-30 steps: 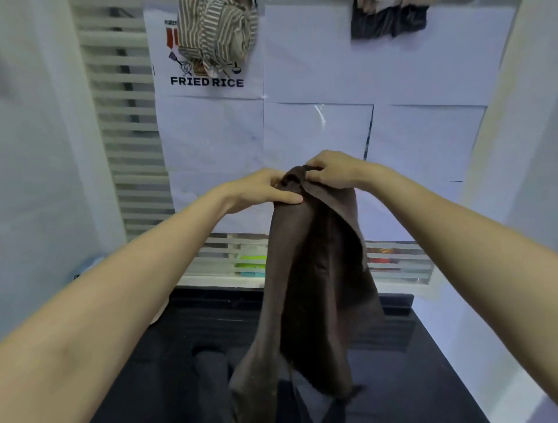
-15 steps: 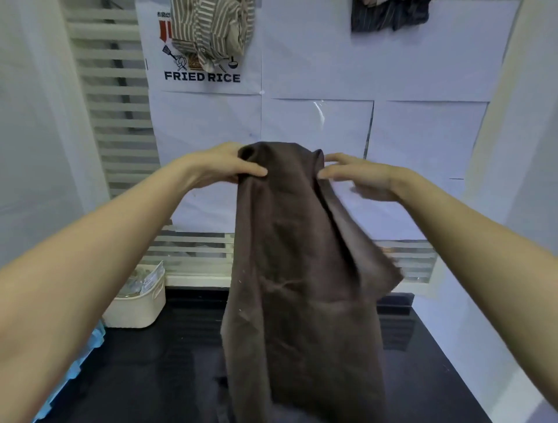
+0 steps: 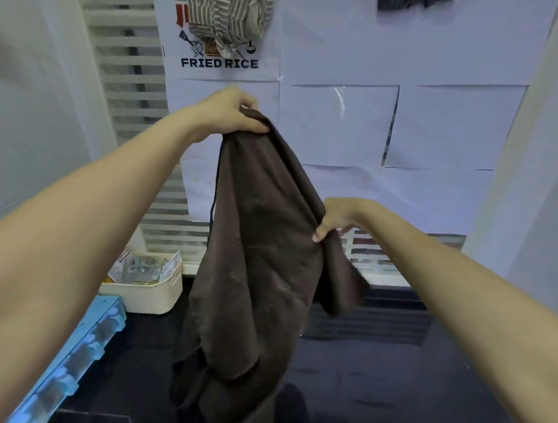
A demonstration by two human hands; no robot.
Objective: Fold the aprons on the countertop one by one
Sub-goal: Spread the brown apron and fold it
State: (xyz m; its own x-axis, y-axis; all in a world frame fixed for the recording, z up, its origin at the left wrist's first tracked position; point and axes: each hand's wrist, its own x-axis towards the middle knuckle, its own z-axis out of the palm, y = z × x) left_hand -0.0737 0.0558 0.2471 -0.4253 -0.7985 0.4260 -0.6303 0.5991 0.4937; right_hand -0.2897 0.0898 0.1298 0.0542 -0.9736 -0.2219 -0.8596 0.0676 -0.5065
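Right now the left hand (image 3: 229,114) pinches the brown apron (image 3: 256,256) at its top, held up over the countertop (image 3: 392,377) w/ its tail bunched on it; right hand (image 3: 335,220) grips the side edge. Soft, light, floppy — prob best held by corners.

I can read "FRIED RICE" on the wall poster (image 3: 219,62); the box's (image 3: 145,290) packet labels are too blurred.

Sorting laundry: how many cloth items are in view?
3: a brown apron held over the countertop, a striped garment hanging top centre, a dark one top right, mostly cropped.
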